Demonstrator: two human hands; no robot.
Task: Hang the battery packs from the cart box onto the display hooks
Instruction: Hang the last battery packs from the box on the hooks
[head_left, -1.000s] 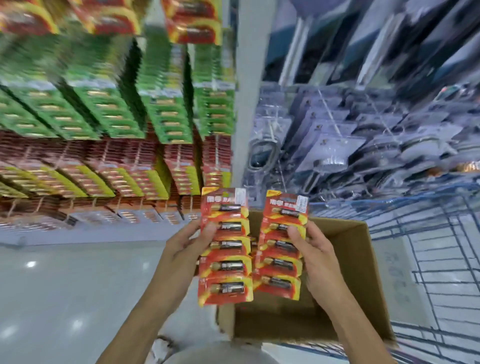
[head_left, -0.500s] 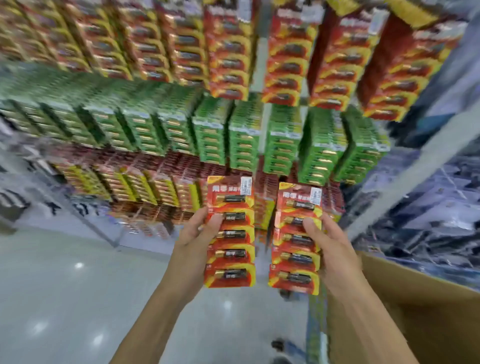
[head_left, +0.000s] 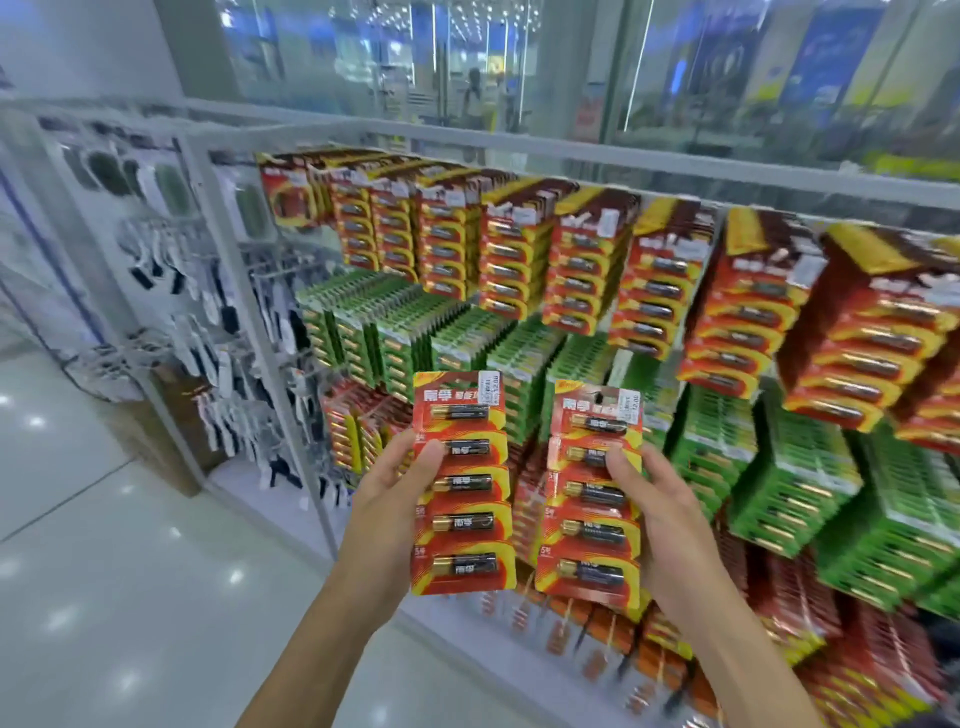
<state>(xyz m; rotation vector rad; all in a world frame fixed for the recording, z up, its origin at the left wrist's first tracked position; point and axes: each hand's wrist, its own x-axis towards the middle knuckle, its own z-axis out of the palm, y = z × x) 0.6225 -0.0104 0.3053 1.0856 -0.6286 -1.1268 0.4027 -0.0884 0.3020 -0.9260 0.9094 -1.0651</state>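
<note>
Red battery packs upright | left hand (head_left: 387, 499) grips left pack (head_left: 462, 483) | right hand (head_left: 660, 514) grips right pack (head_left: 592, 499)

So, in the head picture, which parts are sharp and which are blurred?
Head view: both held battery packs are sharp; the hanging display packs smear, most at the right edge; the floor shows lamp glare spots.

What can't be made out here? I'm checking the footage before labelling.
- Head view: cart box, outside the frame.
- Display hooks, hidden behind the hanging red and green battery packs.
- Price sticker on the red five-battery card in the left hand: too small.
- Right hand covers its card's edge.
</note>
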